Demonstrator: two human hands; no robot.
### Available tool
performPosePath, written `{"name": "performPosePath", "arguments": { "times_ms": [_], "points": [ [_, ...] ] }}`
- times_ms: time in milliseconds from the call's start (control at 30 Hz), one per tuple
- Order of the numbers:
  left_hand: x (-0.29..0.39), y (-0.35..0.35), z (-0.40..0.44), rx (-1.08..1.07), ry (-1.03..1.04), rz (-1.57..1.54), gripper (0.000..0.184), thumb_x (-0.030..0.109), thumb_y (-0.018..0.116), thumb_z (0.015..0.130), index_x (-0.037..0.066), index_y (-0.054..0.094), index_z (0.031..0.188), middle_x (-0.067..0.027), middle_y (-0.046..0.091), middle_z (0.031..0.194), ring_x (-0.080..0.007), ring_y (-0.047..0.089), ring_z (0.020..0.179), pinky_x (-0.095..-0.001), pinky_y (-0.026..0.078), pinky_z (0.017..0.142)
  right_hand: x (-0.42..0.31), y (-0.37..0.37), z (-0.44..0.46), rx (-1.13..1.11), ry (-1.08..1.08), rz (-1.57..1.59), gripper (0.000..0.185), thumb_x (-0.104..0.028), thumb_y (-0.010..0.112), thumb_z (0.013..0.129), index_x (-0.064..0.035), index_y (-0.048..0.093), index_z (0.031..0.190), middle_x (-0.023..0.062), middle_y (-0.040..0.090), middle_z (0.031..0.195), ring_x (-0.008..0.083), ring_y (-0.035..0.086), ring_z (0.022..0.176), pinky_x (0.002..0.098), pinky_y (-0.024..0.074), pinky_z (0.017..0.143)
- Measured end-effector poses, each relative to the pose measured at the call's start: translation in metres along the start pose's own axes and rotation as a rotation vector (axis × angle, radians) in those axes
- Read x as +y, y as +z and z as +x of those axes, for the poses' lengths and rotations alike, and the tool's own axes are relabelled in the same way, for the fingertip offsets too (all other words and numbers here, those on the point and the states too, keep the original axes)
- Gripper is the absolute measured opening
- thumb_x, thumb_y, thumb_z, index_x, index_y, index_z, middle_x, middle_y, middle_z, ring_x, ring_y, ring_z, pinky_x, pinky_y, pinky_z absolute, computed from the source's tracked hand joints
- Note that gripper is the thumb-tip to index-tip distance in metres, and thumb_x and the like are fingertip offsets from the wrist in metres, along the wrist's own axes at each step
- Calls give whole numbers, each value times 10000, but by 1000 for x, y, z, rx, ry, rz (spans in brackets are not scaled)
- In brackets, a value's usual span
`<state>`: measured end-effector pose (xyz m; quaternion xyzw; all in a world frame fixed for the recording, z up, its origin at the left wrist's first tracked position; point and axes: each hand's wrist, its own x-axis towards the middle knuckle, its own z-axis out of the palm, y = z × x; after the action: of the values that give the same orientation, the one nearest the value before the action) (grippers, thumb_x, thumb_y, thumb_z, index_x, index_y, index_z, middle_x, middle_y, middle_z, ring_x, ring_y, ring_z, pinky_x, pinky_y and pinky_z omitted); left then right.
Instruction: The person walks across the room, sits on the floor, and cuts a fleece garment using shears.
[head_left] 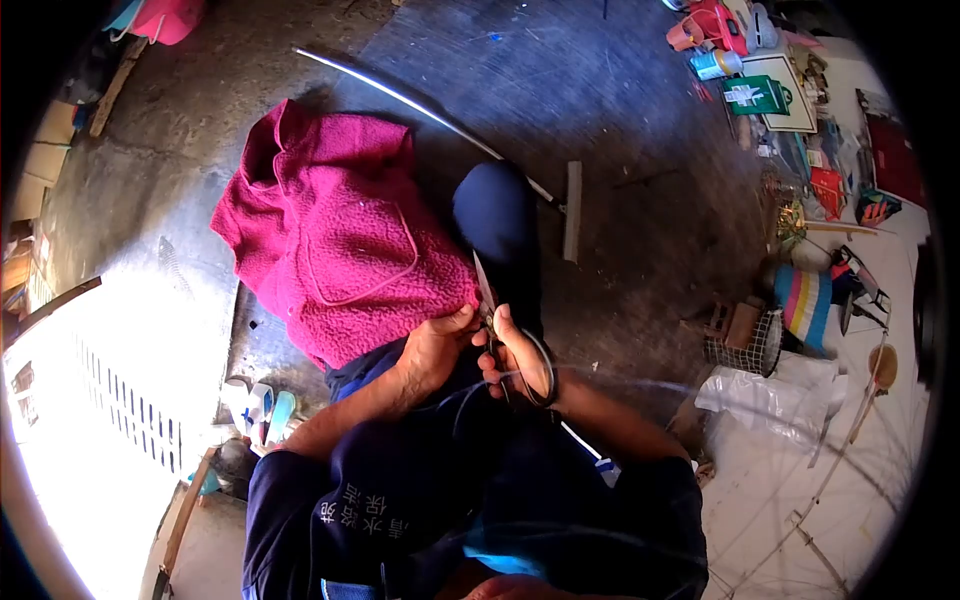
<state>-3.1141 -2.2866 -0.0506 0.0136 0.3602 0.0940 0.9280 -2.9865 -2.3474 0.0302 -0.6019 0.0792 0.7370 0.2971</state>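
A magenta fleece garment lies over my knee, with a lighter seam line curving across it. My left hand pinches the garment's lower right edge between thumb and fingers. Right beside it, my right hand holds scissors with dark looped handles. The blades point up and lie along the cloth's edge; whether cloth is between them cannot be made out. My bent knee in dark blue trousers rises just beyond the scissors.
A long-handled squeegee lies on the dark floor beyond my knee. Along the right are a green box, a striped cloth, a wire basket and a clear plastic bag. Bottles stand at lower left.
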Motion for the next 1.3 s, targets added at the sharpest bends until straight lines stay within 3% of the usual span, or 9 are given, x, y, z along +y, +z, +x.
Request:
{"name": "performPosePath", "arguments": {
  "times_ms": [100, 133, 400, 467, 533, 667, 733, 933, 1300],
  "points": [
    [1, -3, -2, -128, -66, -47, 226, 258, 570, 856, 45, 587, 928, -42, 560, 803, -172, 507, 771, -331, 405, 805, -1, -1, 5, 4, -26, -55, 642, -692, 395, 809, -70, 434, 963, -29, 403, 627, 60, 389, 502, 223, 368, 462],
    [-3, -5, 3, -37, -8, -32, 220, 256, 582, 849, 47, 584, 915, -41, 552, 780, -172, 514, 761, -332, 406, 806, 1, -4, 9, -13, -37, -49, 637, -691, 395, 809, -71, 430, 952, -31, 395, 622, 58, 379, 495, 221, 363, 457],
    [-4, -7, 7, -47, 45, 31, 208, 240, 577, 853, 48, 590, 930, -35, 566, 778, -164, 517, 765, -326, 401, 815, 10, 1, 10, 34, -64, 44, 601, -678, 419, 810, -82, 408, 889, -56, 328, 572, 36, 263, 434, 201, 250, 414],
    [-3, -10, 7, -69, 35, 45, 204, 229, 572, 856, 44, 592, 939, -36, 574, 792, -162, 517, 767, -324, 400, 817, 10, 3, 7, 32, -60, 42, 564, -656, 402, 833, -95, 414, 890, -55, 338, 582, 32, 252, 436, 192, 252, 418],
    [-6, -9, 7, -36, 51, 136, 295, 358, 551, 852, 82, 576, 954, -22, 521, 761, -170, 484, 779, -318, 367, 789, 10, 4, 7, 28, -55, 42, 528, -634, 385, 855, -108, 420, 891, -53, 347, 592, 27, 241, 439, 183, 254, 422],
    [-4, -5, 4, 15, 40, 108, 309, 355, 555, 848, 77, 576, 980, -25, 521, 762, -167, 484, 774, -316, 368, 786, 11, 3, 6, 28, -50, 63, 529, -631, 383, 857, -104, 420, 883, -61, 337, 578, 22, 236, 432, 177, 240, 411],
    [-2, -8, 3, -58, 12, 27, 232, 235, 590, 845, 40, 596, 972, -48, 601, 865, -180, 527, 804, -324, 401, 834, 11, 3, 5, 20, -51, 62, 533, -634, 381, 856, -103, 421, 882, -63, 333, 571, 21, 239, 431, 176, 236, 407],
    [-5, -6, 4, 62, 52, 40, 212, 217, 619, 821, 46, 597, 943, -48, 593, 829, -182, 533, 789, -326, 402, 819, 12, -6, 4, -34, -44, 111, 543, -639, 420, 838, -96, 421, 857, -59, 344, 564, 30, 267, 414, 198, 256, 393],
    [-4, -13, 8, 73, 37, 123, 168, 193, 634, 809, 59, 615, 910, -32, 603, 848, -167, 526, 819, -308, 396, 800, 0, -8, 6, -59, -4, 124, 585, -684, 385, 819, -103, 421, 874, -59, 345, 584, 28, 274, 433, 187, 274, 418]
  ]
}}
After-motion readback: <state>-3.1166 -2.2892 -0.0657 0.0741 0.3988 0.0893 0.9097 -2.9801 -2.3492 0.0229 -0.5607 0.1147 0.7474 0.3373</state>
